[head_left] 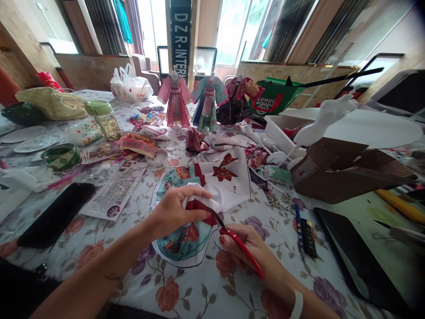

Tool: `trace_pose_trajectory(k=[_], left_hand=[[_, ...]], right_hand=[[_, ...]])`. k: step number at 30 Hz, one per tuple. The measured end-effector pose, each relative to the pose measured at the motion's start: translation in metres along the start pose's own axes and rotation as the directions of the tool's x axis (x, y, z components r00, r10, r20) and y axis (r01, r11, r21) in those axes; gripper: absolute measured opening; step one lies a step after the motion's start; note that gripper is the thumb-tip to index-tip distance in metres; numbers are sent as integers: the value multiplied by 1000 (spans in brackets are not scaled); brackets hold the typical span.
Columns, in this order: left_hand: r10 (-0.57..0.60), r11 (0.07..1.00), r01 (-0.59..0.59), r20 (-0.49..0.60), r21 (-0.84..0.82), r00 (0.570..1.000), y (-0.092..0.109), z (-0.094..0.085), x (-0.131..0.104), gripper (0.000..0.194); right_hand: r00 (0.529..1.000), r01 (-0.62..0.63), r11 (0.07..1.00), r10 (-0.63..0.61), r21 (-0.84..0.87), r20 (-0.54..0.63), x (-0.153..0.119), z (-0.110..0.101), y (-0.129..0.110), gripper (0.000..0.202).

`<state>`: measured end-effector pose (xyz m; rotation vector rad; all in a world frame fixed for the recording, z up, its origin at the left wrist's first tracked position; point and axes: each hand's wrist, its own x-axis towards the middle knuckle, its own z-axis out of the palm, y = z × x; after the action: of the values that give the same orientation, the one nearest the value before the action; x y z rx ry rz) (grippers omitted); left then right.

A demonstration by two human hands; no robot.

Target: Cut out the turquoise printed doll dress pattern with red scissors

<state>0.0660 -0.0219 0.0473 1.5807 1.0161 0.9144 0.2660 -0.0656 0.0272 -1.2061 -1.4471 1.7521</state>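
Observation:
A piece of printed fabric [186,237], white with teal, red and butterfly patterns, lies bunched in front of me. My left hand [177,206] pinches a fold of it between thumb and fingers. In my right hand [244,248] is a pair of red-handled scissors [242,248], with dark blades pointing up and left. The blade tips meet the fabric right beside my left thumb; whether they are parted I cannot tell. Behind the fold, the flat part of the cloth carries a red and black butterfly motif [226,168].
Miniature robes on stands, one pink [175,99] and one teal [210,102], rise behind fabric scraps. At left lie a black phone [58,215], a bead sheet [113,192] and green tape [62,156]. A cardboard box [345,173], pencil [299,230] and black tablet [355,261] are at right.

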Motion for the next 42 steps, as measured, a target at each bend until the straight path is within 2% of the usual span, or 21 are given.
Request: trace_pose_trajectory(k=[20, 27, 34, 42], left_hand=[[25, 999, -25, -4, 35, 1000, -2, 0, 0, 31], [15, 1000, -15, -13, 26, 1000, -5, 1, -1, 32], [11, 999, -11, -13, -46, 1000, -2, 3, -2, 32], [10, 999, -10, -11, -50, 1000, 2, 5, -4, 31]], right_hand=[[999, -25, 1000, 25, 4, -23, -1, 1, -1, 53], [999, 7, 1000, -8, -19, -45, -1, 1, -2, 55], [1000, -14, 999, 15, 45, -14, 1, 2, 1, 54], [1000, -6, 1000, 6, 18, 6, 0, 0, 3, 53]])
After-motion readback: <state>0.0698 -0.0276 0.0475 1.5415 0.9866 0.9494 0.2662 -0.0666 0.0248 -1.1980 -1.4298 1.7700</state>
